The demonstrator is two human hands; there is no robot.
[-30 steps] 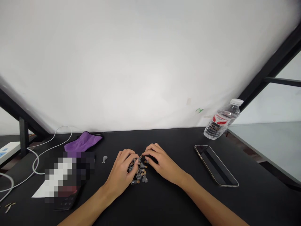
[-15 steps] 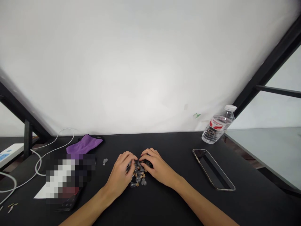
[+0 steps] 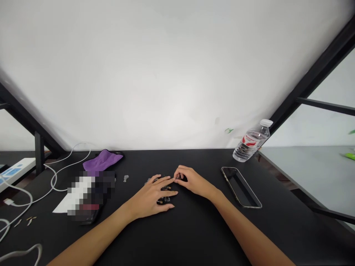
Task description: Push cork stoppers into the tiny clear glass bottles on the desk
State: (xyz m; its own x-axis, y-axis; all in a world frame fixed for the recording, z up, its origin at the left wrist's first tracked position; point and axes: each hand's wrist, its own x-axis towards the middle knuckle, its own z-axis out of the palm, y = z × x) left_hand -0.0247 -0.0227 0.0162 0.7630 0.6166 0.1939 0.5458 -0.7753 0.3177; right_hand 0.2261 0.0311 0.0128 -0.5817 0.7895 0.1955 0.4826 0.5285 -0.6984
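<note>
Small clear glass bottles with tan cork stoppers (image 3: 166,200) lie in a huddle on the matte black desk (image 3: 180,236), mostly beneath the left hand (image 3: 151,197). They look very light, stiff and smooth, so they should roll or slip easily, and the thin glass could chip if squeezed or knocked together. The best hold is probably across the rounded body with two fingertips, as pulling on the cork might draw it out.

The left hand's grip is spread flat over them, glass showing between its fingers. The right hand (image 3: 192,181), at the huddle's 2 o'clock, has its grip curled in, thumb near forefinger, beside a small glassy thing; I cannot tell whether it pinches it.

The covered bottles cannot be counted. One clear loose bottle (image 3: 125,178) lies apart towards 10 o'clock. Farther that way is one purple cloth (image 3: 103,161); at 2 o'clock, one clear plastic water bottle with a white cap (image 3: 251,142); at 3 o'clock, one pale-edged black phone (image 3: 241,187).
</note>
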